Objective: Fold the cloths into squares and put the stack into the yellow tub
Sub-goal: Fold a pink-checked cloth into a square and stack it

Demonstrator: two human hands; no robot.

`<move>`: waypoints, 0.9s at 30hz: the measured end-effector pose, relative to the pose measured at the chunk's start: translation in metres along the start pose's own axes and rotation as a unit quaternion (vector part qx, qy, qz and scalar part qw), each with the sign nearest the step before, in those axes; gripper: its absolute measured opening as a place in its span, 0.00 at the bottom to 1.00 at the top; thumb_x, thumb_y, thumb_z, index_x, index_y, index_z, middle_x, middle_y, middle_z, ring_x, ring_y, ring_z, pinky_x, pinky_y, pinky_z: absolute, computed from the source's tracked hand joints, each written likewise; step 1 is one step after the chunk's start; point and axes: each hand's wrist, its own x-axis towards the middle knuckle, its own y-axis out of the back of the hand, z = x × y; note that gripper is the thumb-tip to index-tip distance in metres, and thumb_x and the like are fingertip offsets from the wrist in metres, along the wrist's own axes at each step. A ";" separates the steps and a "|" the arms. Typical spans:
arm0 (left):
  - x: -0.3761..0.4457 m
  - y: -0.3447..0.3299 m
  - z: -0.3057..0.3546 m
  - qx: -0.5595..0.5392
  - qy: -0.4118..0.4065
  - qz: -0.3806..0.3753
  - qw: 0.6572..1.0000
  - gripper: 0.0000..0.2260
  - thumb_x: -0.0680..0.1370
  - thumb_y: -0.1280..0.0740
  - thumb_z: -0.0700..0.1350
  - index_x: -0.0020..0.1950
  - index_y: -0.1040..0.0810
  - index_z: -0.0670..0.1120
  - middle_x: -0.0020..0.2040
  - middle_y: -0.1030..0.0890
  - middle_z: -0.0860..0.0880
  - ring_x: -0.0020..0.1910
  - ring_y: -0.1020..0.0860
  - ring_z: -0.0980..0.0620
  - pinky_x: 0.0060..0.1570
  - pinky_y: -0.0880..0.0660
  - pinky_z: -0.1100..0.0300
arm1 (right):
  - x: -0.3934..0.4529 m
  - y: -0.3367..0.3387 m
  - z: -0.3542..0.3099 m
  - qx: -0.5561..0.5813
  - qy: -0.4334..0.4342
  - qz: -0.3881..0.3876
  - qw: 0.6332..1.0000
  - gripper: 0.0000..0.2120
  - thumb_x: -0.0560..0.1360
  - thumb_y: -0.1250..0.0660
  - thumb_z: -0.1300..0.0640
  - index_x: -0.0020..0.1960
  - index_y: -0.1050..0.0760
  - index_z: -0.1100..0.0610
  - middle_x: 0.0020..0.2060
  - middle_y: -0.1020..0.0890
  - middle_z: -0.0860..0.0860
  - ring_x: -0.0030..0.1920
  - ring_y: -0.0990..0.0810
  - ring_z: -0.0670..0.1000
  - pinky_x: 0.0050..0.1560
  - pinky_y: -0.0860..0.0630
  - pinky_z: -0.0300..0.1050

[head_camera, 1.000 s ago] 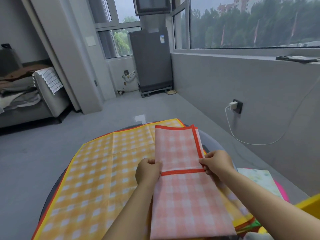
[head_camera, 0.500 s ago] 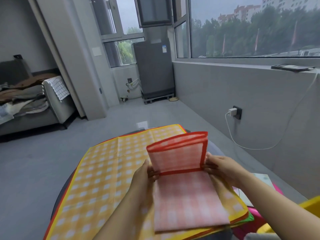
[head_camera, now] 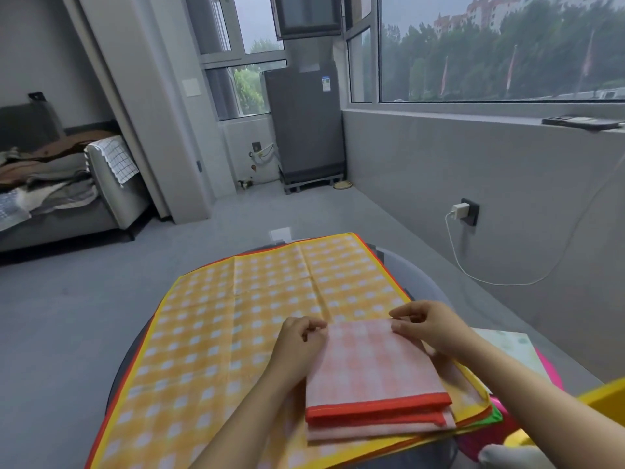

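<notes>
both hands (left hand [head_camera: 299,345], right hand [head_camera: 431,324]) pinch the folded pink cloth's [head_camera: 372,363] far corners atop the yellow cloth [head_camera: 253,299].

we're looking at a pink-and-white checked cloth [head_camera: 372,363] with red trim, a yellow-and-white gingham cloth [head_camera: 243,319] edged yellow and red, a yellow tub [head_camera: 602,397], grey floor [head_camera: 84,299]

Your yellow tub [head_camera: 598,397] at four o'clock is cut by the right edge, only a rim corner showing. The folded pink cloth [head_camera: 375,363] covers part of the yellow cloth [head_camera: 236,316], and that one hides most of the table [head_camera: 419,282]. The stacked cloths' edges [head_camera: 490,416] at five o'clock cannot be counted.
</notes>
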 end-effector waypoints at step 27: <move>-0.043 -0.023 -0.003 0.384 0.013 -0.062 0.921 0.27 0.82 0.58 0.58 0.78 0.62 0.51 0.77 0.64 0.48 0.76 0.64 0.51 0.73 0.66 0.47 | -0.045 -0.050 0.004 -0.398 0.029 0.005 0.917 0.48 0.60 0.79 0.33 0.76 0.60 0.51 0.77 0.56 0.53 0.76 0.56 0.53 0.74 0.57 0.51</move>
